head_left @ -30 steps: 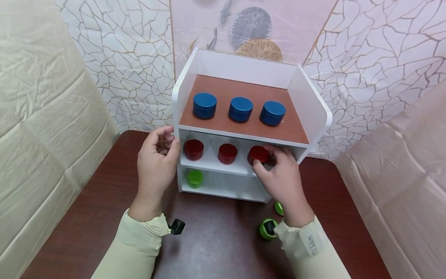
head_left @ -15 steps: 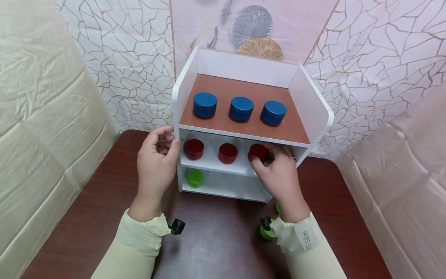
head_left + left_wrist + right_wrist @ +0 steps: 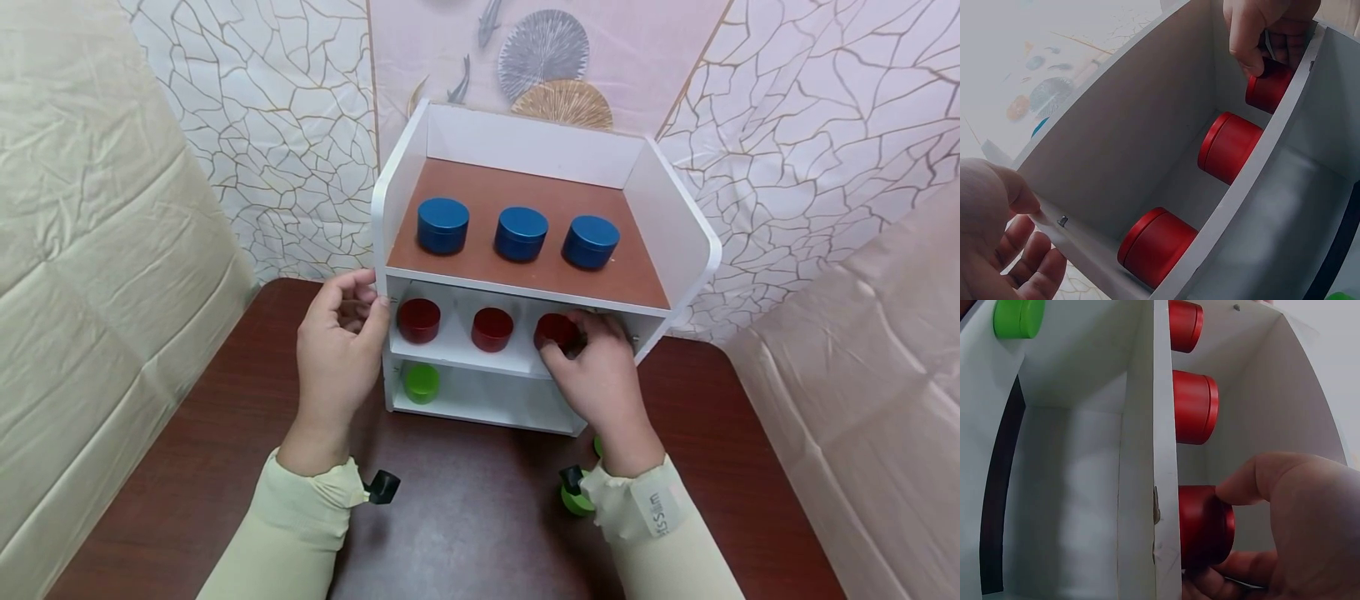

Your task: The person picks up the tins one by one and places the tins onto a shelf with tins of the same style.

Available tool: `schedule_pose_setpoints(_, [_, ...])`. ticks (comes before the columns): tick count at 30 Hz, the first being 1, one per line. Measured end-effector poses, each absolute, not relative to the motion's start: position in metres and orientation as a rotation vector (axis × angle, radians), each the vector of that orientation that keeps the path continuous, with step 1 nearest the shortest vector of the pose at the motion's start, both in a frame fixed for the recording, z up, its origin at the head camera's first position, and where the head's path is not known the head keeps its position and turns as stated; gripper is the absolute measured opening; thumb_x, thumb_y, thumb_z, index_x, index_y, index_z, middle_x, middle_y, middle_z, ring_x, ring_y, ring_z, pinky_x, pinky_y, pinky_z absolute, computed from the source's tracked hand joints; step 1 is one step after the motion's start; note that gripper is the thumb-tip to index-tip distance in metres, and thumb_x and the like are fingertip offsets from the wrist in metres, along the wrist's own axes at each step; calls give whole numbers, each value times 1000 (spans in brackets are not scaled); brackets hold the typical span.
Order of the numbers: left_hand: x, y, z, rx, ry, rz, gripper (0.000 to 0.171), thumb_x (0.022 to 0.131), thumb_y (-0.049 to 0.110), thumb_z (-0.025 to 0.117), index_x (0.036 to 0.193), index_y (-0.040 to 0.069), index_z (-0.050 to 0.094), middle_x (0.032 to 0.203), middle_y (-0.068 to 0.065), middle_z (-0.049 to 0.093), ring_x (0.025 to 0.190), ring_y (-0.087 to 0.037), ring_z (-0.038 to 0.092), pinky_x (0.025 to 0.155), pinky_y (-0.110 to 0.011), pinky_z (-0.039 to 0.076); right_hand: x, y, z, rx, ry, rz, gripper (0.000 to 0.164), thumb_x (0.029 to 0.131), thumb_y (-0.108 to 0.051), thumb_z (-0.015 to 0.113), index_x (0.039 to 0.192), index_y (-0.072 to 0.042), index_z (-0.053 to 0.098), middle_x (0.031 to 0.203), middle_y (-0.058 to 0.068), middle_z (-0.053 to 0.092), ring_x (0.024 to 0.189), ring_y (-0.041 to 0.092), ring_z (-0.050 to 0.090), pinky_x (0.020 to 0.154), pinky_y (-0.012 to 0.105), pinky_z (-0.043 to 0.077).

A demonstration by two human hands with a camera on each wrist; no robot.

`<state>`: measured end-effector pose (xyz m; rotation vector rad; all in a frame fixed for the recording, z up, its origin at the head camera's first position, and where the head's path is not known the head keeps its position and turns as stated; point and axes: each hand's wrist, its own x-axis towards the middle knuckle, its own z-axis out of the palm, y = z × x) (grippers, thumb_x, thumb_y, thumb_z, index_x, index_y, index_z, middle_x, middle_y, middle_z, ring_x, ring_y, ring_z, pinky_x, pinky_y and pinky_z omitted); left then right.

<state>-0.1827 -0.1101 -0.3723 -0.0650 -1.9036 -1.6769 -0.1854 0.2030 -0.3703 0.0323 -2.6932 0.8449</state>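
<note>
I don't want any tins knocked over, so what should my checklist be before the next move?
1. Right hand pinching the rightmost round red metal-looking tin: ok.
2. That tin seated flat: cannot tell, base hidden.
3. Left hand at the white shelf unit's left edge: ok.
4. Three round blue metal-looking tins upright on top: ok.
5. Two green objects near the right pale-yellow sleeve unobstructed: not ok, partly hidden.

The right hand (image 3: 1280, 17) grips the farthest red tin (image 3: 1266, 94).
</note>
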Motion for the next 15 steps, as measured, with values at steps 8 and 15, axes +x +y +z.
schedule_pose_setpoints(8, [-183, -110, -372, -64, -1907, -1678, 28, 104, 12, 76, 132, 12, 76, 109, -1, 69, 96, -18, 67, 79, -20, 55, -185, 204, -371, 27, -2721, 836, 58, 102, -38, 74, 149, -4, 66, 148, 19, 64, 135, 37, 58, 111, 63, 56])
schedule_pose_setpoints(15, [-182, -111, -372, -69, -1908, -1670, 28, 104, 12, 76, 133, 12, 76, 110, -1, 69, 96, -17, 67, 78, -20, 55, -185, 203, -370, 31, -2754, 794, 61, 103, -38, 73, 153, -4, 64, 155, 20, 61, 143, 40, 54, 115, 66, 55])
